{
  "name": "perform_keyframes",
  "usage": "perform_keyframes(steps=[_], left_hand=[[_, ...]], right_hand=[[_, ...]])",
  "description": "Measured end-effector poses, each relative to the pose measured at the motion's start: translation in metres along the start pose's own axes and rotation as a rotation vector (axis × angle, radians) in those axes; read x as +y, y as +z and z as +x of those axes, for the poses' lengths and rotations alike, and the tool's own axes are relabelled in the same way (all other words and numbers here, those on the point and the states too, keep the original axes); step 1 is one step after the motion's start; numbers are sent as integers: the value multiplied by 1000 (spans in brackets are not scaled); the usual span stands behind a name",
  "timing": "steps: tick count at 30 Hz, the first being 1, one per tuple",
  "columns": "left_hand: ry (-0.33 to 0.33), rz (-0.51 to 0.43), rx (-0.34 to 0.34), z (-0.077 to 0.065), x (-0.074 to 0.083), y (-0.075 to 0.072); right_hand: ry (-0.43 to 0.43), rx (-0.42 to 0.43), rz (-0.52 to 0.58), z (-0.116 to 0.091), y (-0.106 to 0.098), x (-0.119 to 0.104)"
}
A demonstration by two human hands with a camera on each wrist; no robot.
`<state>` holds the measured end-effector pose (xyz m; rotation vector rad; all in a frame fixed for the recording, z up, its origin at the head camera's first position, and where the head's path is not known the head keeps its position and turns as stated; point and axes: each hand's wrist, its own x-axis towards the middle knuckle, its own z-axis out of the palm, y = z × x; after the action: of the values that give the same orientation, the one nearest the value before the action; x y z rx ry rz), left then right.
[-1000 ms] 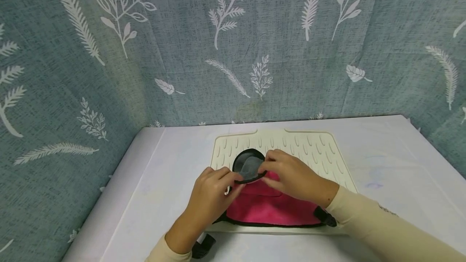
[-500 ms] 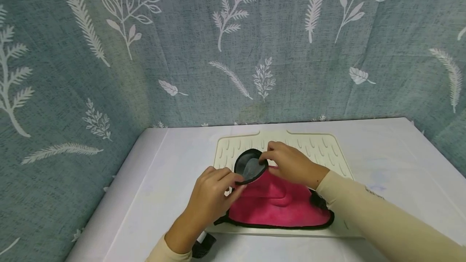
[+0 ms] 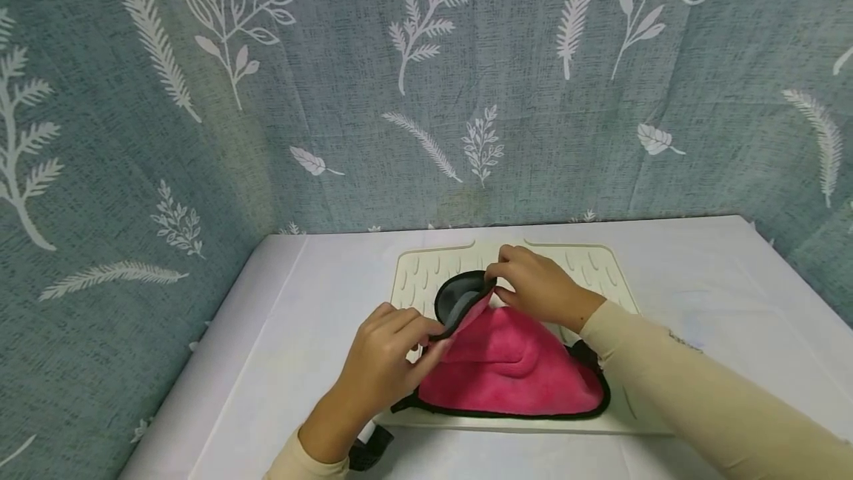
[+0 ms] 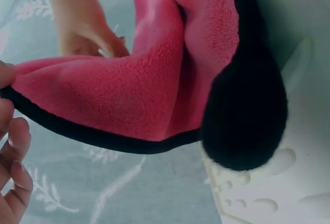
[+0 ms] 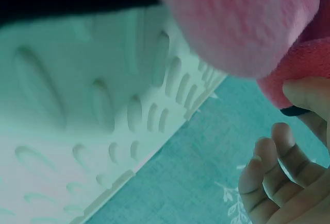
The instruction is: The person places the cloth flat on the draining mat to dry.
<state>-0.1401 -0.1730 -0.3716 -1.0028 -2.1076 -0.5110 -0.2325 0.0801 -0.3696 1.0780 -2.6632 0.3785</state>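
Head view first: the pink fleece cloth [image 3: 520, 384] lies at five o'clock from centre, on the cream ridged mat [image 3: 416, 272] on the white table [image 3: 320, 317]; the left hand [image 3: 393, 343] pinches its black trim from nine o'clock, the right hand [image 3: 540, 287] pinches the raised edge from one o'clock; and there's the change: half a second ago the grey lining [image 3: 460, 308] showed as a broad oval, now it's a narrow strip, the right hand has edged up and away, and the pink outside stands up along the rim; to my eye, that edge is being lifted and turned between the two hands.

Left wrist view now: left fingers at nine o'clock, pinching a corner; the right hand behind the cloth at eleven; a black rounded piece [image 4: 245, 110] at four o'clock.

Right wrist view: the right hand at four o'clock, thumb and finger on the black-edged cloth, its other fingers loosely bent; fleece blurred at one o'clock, mat at nine.
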Motion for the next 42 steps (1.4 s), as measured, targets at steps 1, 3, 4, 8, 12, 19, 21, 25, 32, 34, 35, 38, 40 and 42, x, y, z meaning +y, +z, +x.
perform_keyframes(steps=[1,3,4,8,12,19,21,25,32,34,35,38,40,42], left_hand=[[4,-9,9,0,0,0],[10,-28,30,1,0,-1],[11,-37,41,1,0,-2],[14,-71,86,2,-1,-3],[16,-83,121,3,-2,-4],[15,-87,167,3,-6,-6],[21,-93,186,4,-7,-7],[13,-117,222,4,-9,-10],[-54,-143,266,3,-13,-13],[-71,-151,273,2,-14,-13],[-81,-155,276,2,-15,-12],[-105,-170,277,1,-16,-11],[-113,-176,276,1,-16,-10],[-116,-182,268,2,-17,-10]], right_hand=[[-3,13,0,-1,-1,1],[-5,36,1,-2,-4,2],[-5,45,-1,-2,-5,3],[-6,72,-8,-4,-8,5],[-16,97,-16,-5,-9,7],[-54,150,-44,-8,-12,12],[-61,166,-52,-9,-15,12],[-47,188,-52,-11,-22,12],[-42,211,55,-20,-36,13],[-46,216,80,-23,-38,14],[-50,221,90,-25,-39,15],[-65,245,95,-30,-41,18],[-55,256,91,-35,-43,20],[-39,255,94,-40,-46,22]])
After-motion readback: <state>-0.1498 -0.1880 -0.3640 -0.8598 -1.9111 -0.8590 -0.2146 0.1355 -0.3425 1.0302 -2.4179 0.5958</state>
